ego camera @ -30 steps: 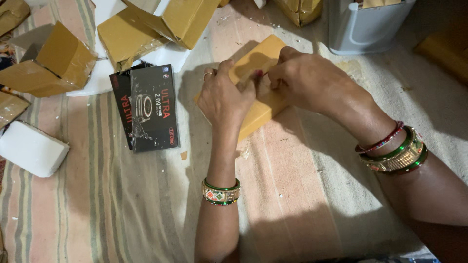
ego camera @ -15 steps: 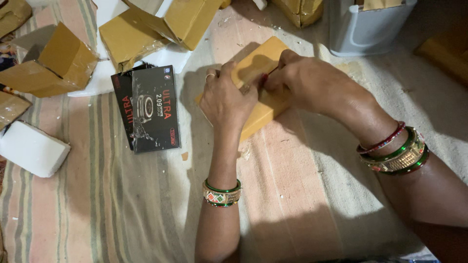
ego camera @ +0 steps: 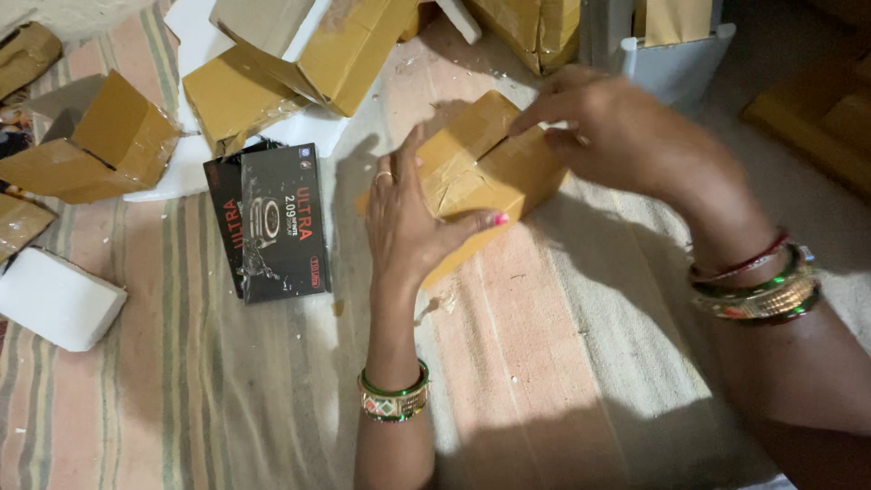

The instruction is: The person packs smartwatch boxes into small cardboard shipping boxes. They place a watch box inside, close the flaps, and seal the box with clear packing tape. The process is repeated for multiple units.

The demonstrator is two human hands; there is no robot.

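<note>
A small brown cardboard box [ego camera: 485,177] wrapped in clear tape lies on a striped mat [ego camera: 209,390]. My left hand [ego camera: 408,222] lies flat on its left side, thumb across the front face. My right hand [ego camera: 617,136] rests on the box's top right edge, with its fingertips pinched at the flap seam. Both wrists wear green and gold bangles.
Two black product boxes [ego camera: 272,222] lie just left of my left hand. Opened brown cartons [ego camera: 299,54] and another carton [ego camera: 91,145] sit behind, with white foam blocks [ego camera: 54,299] at the left. A grey plastic bin [ego camera: 671,45] stands at the top right.
My right hand has shifted right along the box's top edge, uncovering more of the box. My left hand has flattened, its thumb stretched across the front.
</note>
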